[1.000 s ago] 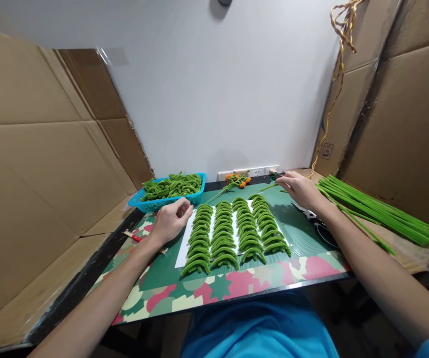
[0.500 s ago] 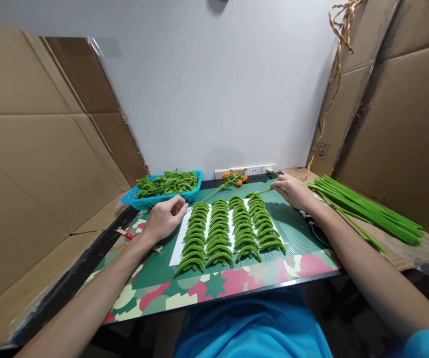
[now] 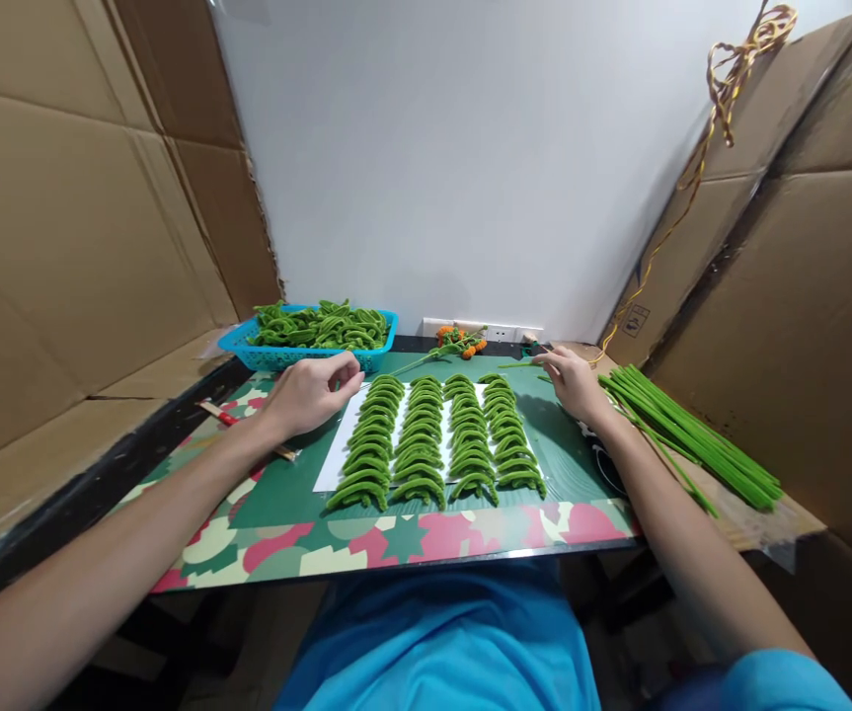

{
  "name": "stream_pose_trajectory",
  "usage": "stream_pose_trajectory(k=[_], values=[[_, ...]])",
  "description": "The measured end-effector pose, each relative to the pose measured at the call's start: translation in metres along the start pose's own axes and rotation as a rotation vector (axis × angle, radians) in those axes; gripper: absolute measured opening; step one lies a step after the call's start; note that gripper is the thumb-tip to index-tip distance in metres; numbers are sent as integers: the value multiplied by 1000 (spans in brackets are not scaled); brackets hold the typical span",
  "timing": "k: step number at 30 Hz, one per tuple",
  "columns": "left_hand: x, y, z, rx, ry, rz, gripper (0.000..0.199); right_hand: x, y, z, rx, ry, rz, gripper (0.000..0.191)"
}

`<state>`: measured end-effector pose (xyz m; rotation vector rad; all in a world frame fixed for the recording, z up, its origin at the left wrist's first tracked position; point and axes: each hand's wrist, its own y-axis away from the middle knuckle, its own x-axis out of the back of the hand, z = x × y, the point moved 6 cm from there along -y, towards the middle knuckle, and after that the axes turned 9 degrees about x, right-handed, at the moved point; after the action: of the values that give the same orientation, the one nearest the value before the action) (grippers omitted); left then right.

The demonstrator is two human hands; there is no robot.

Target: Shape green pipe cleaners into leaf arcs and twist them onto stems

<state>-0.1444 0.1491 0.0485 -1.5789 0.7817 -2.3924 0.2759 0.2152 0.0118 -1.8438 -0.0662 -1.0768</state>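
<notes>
My right hand (image 3: 572,383) is closed at the mat's far right, its fingertips pinching a green pipe cleaner (image 3: 518,365) whose thin end points left. Just above the white sheet's (image 3: 331,464) far left corner is my left hand (image 3: 316,393), with thumb and fingers curled together; whether anything small sits in them cannot be made out. Between the hands, bent green pipe cleaner pieces (image 3: 420,434) lie overlapped in several columns on the sheet, arched like leaves. The nearest ones reach past the sheet's front edge onto the green mat (image 3: 277,499).
A blue basket (image 3: 284,357) heaped with bent green pieces stands back left. Orange flowers on a green stem (image 3: 462,342) lie at the wall. Straight green pipe cleaners (image 3: 692,434) rest on cardboard at right. A red-wrapped stick (image 3: 225,417) lies left. Cardboard walls flank both sides.
The view has shifted a little. The green pipe cleaner in my right hand has moved away from the top of the right-hand column. My left hand stays near the sheet's corner, still curled.
</notes>
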Motion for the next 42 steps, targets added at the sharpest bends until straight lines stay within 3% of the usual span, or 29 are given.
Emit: stream_pose_trajectory(k=[6,15,27,34,37,42], values=[[0,2,5,7,-9,-26,25,-18,5,3,-2,-27,-115,51],[-2,5,4,-6,-19,-62,23,-17,5,-1,-3,-44,-152,62],[-5,4,7,-8,-6,-107,27,-15,3,-3,12,-26,-148,58],[2,4,14,-19,4,-39,28,15,-2,-2,-1,-2,-6,40],[10,-2,29,-22,48,1,28,34,-15,-23,9,22,48,36],[16,-18,79,-188,83,16,38,56,-53,-111,274,-34,69,40]])
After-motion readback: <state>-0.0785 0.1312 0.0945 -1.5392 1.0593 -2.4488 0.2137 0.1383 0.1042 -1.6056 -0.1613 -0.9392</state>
